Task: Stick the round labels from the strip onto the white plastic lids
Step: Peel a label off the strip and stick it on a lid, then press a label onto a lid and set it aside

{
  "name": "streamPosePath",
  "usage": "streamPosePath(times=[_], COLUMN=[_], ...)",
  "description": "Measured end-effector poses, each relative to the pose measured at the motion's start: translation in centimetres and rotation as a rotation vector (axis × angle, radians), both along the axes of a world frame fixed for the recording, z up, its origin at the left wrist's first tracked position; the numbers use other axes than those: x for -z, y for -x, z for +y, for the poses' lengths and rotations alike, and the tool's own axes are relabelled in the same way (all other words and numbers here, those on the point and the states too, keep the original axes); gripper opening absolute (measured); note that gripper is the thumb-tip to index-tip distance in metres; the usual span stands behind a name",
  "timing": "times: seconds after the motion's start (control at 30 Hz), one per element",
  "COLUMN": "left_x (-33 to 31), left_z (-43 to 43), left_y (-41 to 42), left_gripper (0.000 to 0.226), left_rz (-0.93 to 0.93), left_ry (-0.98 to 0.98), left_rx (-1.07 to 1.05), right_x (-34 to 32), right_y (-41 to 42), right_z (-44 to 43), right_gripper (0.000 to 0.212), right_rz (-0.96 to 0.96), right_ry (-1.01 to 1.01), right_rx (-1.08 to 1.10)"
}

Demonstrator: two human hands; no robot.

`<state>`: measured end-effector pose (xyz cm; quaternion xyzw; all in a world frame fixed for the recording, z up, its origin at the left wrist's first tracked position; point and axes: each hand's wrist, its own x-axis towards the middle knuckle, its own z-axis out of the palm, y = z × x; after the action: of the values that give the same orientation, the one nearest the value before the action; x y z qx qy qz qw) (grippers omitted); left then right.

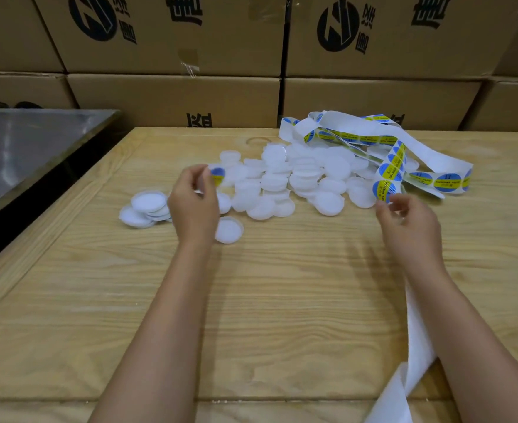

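Observation:
A heap of white plastic lids lies in the middle of the wooden table. My left hand holds a lid bearing a blue and yellow round label at the heap's left edge. A long white strip with blue and yellow round labels loops over the heap's right side. My right hand pinches the strip's near end by a label. The strip's bare backing trails under my right forearm toward the front edge.
A small stack of lids sits left of my left hand and a single lid lies just right of my wrist. A grey metal surface adjoins the table on the left. Stacked cardboard boxes wall off the back.

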<state>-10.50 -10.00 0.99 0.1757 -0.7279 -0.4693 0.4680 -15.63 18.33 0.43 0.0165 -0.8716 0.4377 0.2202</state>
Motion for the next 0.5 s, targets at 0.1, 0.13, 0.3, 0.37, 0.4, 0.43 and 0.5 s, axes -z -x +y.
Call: streamPosePath(times=[0.1, 0.13, 0.3, 0.37, 0.4, 0.43, 0.5], left_x=[0.8, 1.2, 2.4, 2.5, 2.5, 2.6, 2.7], left_z=[-2.9, -3.5, -4.4, -4.3, -4.3, -4.3, -4.4], left_y=[-0.5, -0.5, -0.6, -0.6, -0.6, -0.6, -0.6], left_gripper=[0.021, 0.022, 0.022, 0.022, 0.022, 0.023, 0.024], left_rz=[-0.113, -0.164, -0.326, -0.384, -0.411, -0.435, -0.470], left_ry=[0.219, 0.273, 0.410, 0.420, 0.416, 0.409, 0.403], left_rx=[-0.116, -0.144, -0.220, -0.232, -0.231, -0.230, -0.235], right_x=[0.3, 0.5, 1.1, 1.2, 1.3, 1.4, 1.6], right_y=[0.9, 1.2, 1.8, 1.8, 1.8, 1.8, 1.7], right_z=[1.7, 2.2, 3.2, 3.1, 3.0, 2.9, 2.7], right_gripper=[0.039, 0.041, 0.032, 0.028, 0.028, 0.029, 0.031], right_rz=[-0.080, -0.138, -0.277, -0.276, -0.293, -0.314, -0.351], right_ry=[-0.090, -0.103, -0.089, -0.103, -0.119, -0.144, -0.223], right_rx=[0.097, 0.123, 0.127, 0.085, 0.068, 0.055, 0.045])
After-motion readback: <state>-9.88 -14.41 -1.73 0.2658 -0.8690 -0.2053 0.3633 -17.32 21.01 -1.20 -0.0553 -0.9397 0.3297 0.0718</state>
